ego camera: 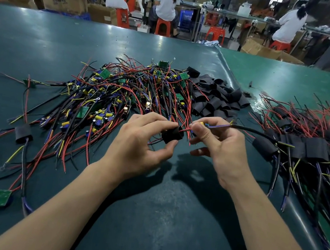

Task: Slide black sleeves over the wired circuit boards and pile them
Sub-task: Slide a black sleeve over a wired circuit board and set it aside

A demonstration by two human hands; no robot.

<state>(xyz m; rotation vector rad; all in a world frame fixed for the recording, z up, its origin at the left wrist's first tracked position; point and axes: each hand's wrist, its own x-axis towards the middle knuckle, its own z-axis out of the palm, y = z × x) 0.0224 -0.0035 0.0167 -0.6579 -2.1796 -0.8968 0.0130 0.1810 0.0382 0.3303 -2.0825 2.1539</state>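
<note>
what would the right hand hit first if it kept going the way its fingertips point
Its fingertips point left, so the right hand would probably first meet the black sleeve held by the left hand; depth is hard to judge.

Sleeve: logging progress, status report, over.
Left hand grips sleeve. Right hand pinches board's wires, feeding them in. Sleeve not over board yet. Nothing in the way.

Matt black sleeve (172,136); glossy, smooth green table (67,36).
</note>
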